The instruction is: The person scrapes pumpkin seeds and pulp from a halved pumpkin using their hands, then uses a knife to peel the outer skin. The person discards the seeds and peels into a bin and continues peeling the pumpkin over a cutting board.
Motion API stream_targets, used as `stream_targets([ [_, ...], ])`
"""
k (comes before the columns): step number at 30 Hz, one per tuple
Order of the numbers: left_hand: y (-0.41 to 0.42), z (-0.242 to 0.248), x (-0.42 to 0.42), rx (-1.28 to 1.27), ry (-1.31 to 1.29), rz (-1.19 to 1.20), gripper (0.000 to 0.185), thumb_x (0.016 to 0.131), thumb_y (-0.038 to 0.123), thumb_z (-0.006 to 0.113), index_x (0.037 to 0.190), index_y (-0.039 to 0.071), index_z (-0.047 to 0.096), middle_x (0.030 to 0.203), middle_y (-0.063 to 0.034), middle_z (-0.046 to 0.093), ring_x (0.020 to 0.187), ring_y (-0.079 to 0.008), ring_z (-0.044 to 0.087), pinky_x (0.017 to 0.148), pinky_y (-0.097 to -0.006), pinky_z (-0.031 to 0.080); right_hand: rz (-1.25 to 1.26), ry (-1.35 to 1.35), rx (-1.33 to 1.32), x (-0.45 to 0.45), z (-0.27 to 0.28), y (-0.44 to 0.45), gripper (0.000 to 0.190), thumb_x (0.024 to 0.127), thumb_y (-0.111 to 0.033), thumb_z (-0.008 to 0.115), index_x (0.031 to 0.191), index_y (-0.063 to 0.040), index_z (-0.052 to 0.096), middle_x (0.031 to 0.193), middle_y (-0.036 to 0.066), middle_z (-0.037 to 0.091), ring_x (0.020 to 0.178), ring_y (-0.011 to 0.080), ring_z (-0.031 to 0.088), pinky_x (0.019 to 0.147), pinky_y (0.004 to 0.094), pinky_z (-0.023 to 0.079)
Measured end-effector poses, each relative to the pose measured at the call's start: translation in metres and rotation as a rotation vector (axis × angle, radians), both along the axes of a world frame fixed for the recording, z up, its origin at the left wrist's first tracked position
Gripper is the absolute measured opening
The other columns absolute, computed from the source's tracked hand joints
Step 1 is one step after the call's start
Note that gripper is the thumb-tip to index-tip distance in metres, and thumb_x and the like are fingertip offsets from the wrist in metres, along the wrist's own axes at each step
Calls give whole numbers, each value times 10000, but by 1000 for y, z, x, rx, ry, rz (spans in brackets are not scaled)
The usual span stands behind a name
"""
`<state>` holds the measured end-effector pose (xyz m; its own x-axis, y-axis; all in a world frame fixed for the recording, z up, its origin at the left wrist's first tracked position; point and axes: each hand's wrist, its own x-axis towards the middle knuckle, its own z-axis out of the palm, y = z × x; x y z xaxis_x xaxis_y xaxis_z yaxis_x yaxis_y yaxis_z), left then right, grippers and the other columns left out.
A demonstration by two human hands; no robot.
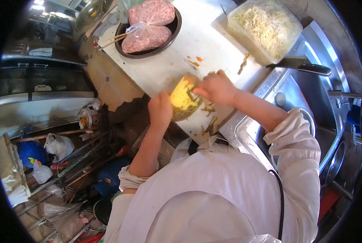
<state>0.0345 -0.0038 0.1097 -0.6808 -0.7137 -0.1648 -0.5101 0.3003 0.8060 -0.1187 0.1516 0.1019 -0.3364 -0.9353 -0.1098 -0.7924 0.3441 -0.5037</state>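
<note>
A chunk of pumpkin (181,97) with partly bared yellow flesh and mottled green rind is held over the near part of a white worktop (156,71). My left hand (160,107) grips its left side. In my right hand (219,88) is a peeler (194,95), its head against the pumpkin's right side; the fingers hide most of its handle. Strips of green-brown peel (210,126) lie on the worktop beside the pumpkin. Small orange scraps (195,63) are scattered farther back.
A dark bowl (178,30) at the back holds bagged minced meat (147,39) and chopsticks (115,40). On the right stand a plastic tub (244,38) of pale shreds, a cleaver (313,68) and a metal sink (299,88). Cluttered shelving (87,158) lies low on the left.
</note>
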Motion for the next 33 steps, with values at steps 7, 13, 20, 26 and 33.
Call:
stream_targets([
  [7,0,-10,-2,-164,-250,-92,370,894,277,395,786,-20,588,821,-259,593,778,-394,599,684,-465,452,-32,7,-10,5,-22,9,274,859,-383,506,750,-169,637,719,97,608,722,301,576,705,479,366],
  [13,-8,10,-6,155,-130,-337,491,867,471,527,833,-5,644,696,-104,622,701,-144,571,648,-320,453,-60,146,-135,10,-13,4,308,855,-381,521,691,-138,614,637,78,582,688,285,566,676,454,352],
  [20,0,20,5,240,-29,-285,433,840,409,609,930,-11,657,766,-61,645,699,-97,562,647,-295,475,15,17,-308,7,-19,11,303,844,-372,531,709,-118,628,639,127,598,623,312,583,666,466,407],
  [26,-15,32,41,362,208,-238,297,883,253,556,877,-32,638,779,-4,627,716,-69,538,647,-250,449,-166,81,164,-13,-20,46,373,872,-407,482,673,-120,613,657,96,609,669,286,585,685,443,389],
  [33,-14,48,39,271,182,-268,247,858,175,558,931,-54,615,775,10,587,717,-53,491,639,-234,417,-214,266,-144,-28,23,18,342,867,-397,490,715,-136,653,670,62,603,755,240,574,725,417,343],
])
